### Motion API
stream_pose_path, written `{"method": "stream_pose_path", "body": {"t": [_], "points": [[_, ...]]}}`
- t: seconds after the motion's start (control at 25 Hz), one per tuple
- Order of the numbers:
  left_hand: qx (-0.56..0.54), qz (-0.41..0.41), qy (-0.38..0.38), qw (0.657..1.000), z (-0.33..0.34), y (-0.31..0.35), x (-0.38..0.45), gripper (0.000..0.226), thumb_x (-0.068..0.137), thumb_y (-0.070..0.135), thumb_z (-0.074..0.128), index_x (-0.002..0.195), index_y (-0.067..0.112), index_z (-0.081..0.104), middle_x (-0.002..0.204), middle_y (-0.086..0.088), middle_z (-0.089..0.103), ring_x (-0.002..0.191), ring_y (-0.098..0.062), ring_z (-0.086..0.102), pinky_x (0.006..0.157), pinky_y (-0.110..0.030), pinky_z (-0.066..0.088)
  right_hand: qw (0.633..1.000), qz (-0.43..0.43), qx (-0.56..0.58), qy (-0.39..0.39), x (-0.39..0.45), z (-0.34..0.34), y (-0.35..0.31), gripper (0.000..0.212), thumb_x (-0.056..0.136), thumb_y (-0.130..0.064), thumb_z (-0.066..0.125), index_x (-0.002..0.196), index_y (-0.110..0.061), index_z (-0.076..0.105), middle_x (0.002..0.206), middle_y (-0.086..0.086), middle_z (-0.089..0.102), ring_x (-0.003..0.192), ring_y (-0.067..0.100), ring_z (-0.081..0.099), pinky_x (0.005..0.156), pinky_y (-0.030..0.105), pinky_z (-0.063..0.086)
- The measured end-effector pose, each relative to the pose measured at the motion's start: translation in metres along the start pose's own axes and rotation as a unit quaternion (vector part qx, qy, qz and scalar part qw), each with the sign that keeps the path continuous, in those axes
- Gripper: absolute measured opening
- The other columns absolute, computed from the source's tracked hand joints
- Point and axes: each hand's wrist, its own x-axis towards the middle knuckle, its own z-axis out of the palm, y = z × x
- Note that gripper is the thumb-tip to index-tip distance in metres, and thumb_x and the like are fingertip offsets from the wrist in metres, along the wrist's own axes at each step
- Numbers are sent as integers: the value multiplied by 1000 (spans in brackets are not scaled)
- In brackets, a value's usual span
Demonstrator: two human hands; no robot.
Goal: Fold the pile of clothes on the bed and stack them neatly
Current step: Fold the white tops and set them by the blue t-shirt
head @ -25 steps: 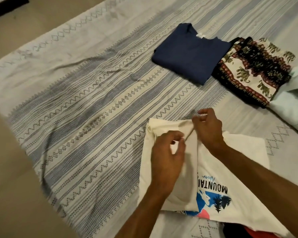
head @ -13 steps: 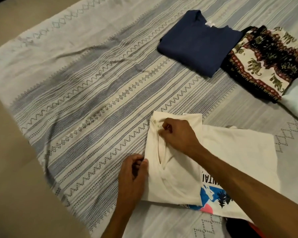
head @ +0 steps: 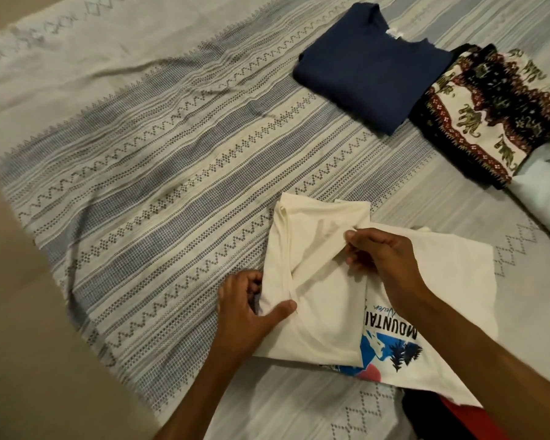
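While both hands work it, the cream T-shirt [head: 324, 281] lies half-folded on the striped bedspread [head: 172, 185], well short of the folded navy shirt [head: 369, 71] and the elephant-print garment [head: 496, 109] just beside it. Left hand [head: 248, 312] pinches the T-shirt's near-left edge, thumb on top; right hand [head: 385, 258] grips a raised fold near its middle. Fabric looks thin, light, floppy, likely to slide and wrinkle, so best taken at seams or fold edges with both hands. Cream cotton, blue mountain graphic with lettering showing on the near side, partly covered by the folded-over flap.
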Motion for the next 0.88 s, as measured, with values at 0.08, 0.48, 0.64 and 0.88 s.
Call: {"method": "stream_pose_path", "body": {"t": [0.08,0.48,0.64,0.88], "points": [[18,1,13,1000,1,5,-2,82,49,78,84,114,42,49,110,23,45,105,-8,44,92,-45,49,999,15,10,26,-5,10,3,15,91,-15,78,96,-1,78,90,23,76,72,33,73,62,35,59],[144,21,121,982,24,74,37,61,85,46,71,133,22,41,130,0,46,121,-22,46,93,-49,47,979,81,181,-49,18,58,-15,32,99,-1,49,128,3,61,114,23,75,108,38,74,107,52,52],[158,41,75,984,13,86,62,36,89,31,67,117,20,48,113,-1,55,99,-24,57,80,-45,53,994,-30,94,52,5,58,-2,26,98,-1,47,107,-4,72,94,16,77,91,30,76,91,45,60],[169,-11,-7,986,-21,78,73,14,89,31,79,89,22,68,87,8,71,82,-12,69,79,-30,58,743,-303,-592,-71,-6,55,49,56,98,-54,42,153,-43,42,164,-3,34,136,24,36,100,45,36]]}}
